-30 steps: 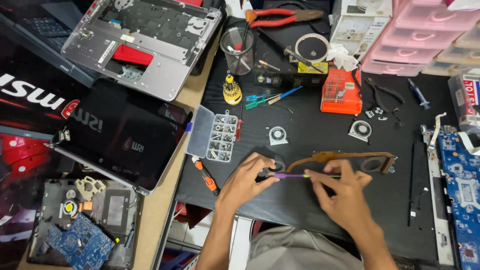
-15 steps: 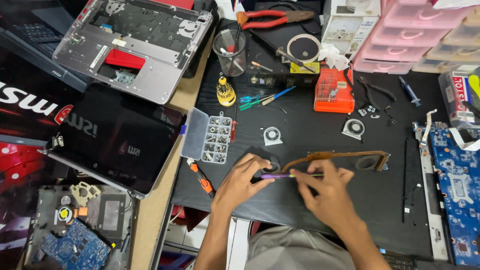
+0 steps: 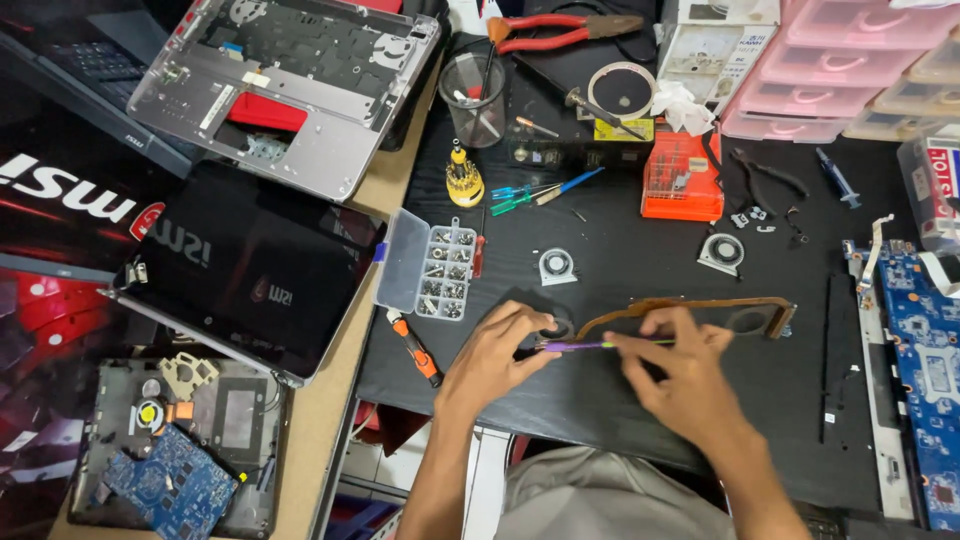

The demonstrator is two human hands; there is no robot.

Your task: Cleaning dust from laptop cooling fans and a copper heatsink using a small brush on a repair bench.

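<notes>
- At the bench's left edge a closed black laptop (image 3: pixel 255 270) lies on printed red-and-black packaging (image 3: pixel 60 250), with an opened laptop base (image 3: pixel 180 445) showing a blue board at the near-left corner and a silver keyboard shell (image 3: pixel 290 80) at the far-left.
- A clear, lidded screw organiser (image 3: pixel 430 268) sits just left of the work, an orange-handled screwdriver (image 3: pixel 415 347) near it.
- The left hand (image 3: pixel 495 350), fingers curled closed, pinches one end of a thin purple tool (image 3: pixel 585 345) against the dark fan end of a copper cooling assembly (image 3: pixel 690 308) at the mat's near-middle.
- The right hand (image 3: pixel 675 365), also closed, grips the tool's other end.
- Judged step: working a fastener or prying at the fan; the next move calls for steady, level pressure.
- Far side: an orange box (image 3: pixel 682 178), a white labelled box (image 3: pixel 700 45), pink drawers (image 3: pixel 850 60) at the far-right corner.
- A blue circuit board (image 3: pixel 925 360) lies along the right edge.
</notes>
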